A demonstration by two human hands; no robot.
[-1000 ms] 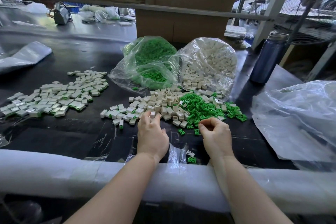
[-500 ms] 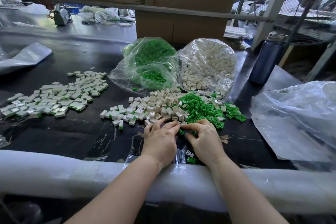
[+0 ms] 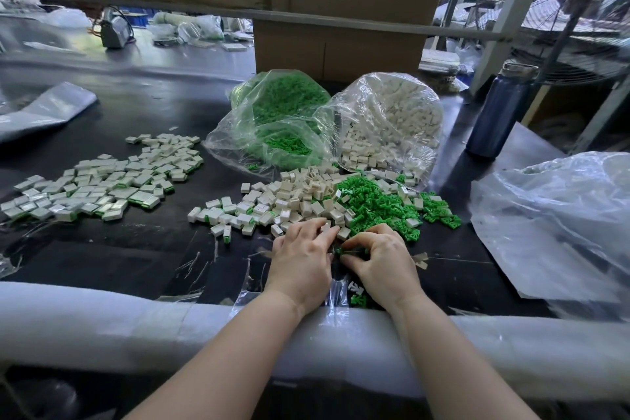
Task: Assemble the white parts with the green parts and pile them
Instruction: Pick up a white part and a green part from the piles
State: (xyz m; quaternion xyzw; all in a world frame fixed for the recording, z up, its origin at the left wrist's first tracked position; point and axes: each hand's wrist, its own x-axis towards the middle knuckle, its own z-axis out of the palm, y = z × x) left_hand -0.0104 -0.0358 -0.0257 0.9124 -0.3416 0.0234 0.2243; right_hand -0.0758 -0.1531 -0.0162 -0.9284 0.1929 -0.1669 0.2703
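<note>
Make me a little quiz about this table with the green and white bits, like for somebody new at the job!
1. True or false: the bag of green parts lies to the left of the bag of white parts.
2. What colour is the small part pinched between the left hand and the right hand?
3. Where is the big pile of finished pieces? A) left of the hands B) right of the hands C) inside a bag

Key
1. True.
2. Green; a green part shows between the fingertips.
3. A. It is spread on the dark table, well to the left.
</note>
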